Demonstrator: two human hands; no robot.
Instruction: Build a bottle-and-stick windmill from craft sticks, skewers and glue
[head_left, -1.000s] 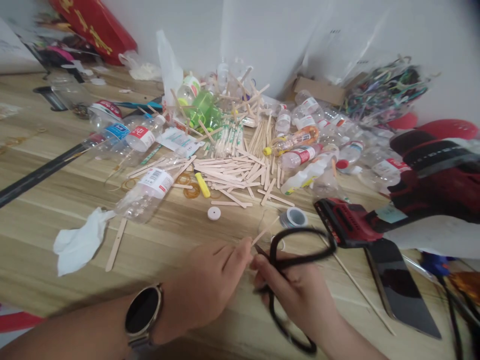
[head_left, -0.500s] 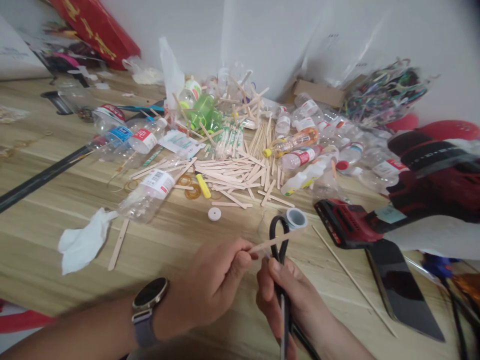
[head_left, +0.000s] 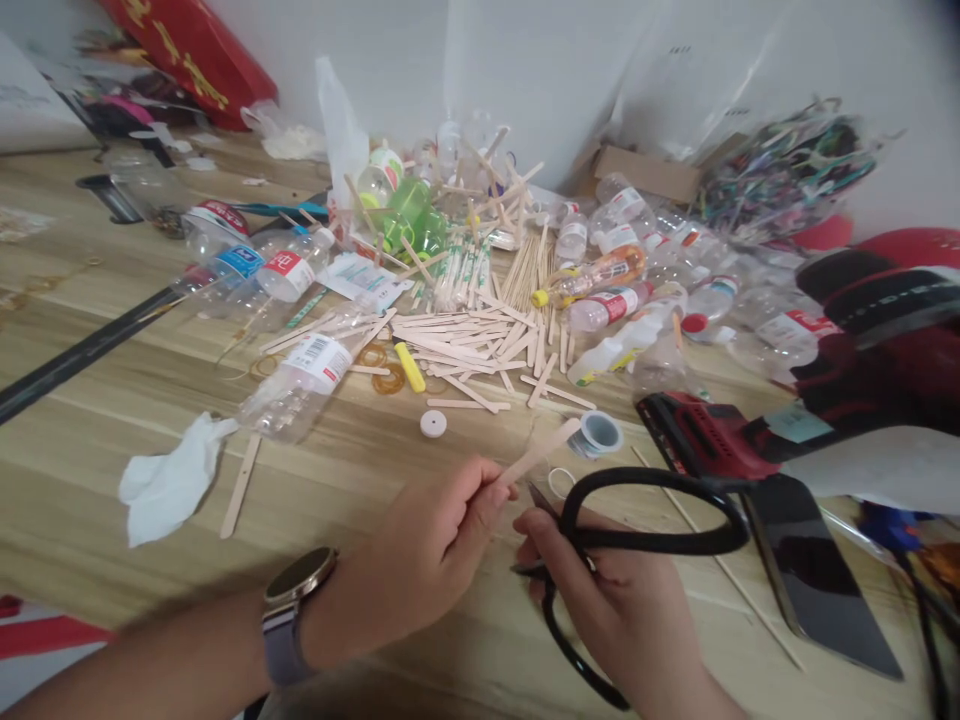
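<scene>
My left hand [head_left: 435, 550], with a watch [head_left: 300, 580] on its wrist, pinches a flat wooden craft stick [head_left: 541, 451] that points up and to the right. Close beside it, my right hand [head_left: 622, 590] is closed around black-handled scissors [head_left: 652, 545]. The scissors' handle loops are spread apart, and the short dark blade tips [head_left: 541, 500] point left toward the stick without visibly touching it. Just beyond the hands lie a spool of thin wire [head_left: 600, 434], a small white ring [head_left: 561, 483] and a white disc with a centre hole [head_left: 433, 424].
A pile of craft sticks [head_left: 457, 342], a yellow-handled tool [head_left: 409, 367] and several plastic bottles [head_left: 315, 362] lie ahead. On the right are a red and black power drill [head_left: 705, 440], a phone [head_left: 821, 575] and a thin wooden skewer [head_left: 750, 590]. A crumpled tissue [head_left: 169, 480] lies on the left.
The scissors have turned in my right hand: the loops now spread to the right and the blade tips face left. The craft stick now tilts more upward in my left hand.
</scene>
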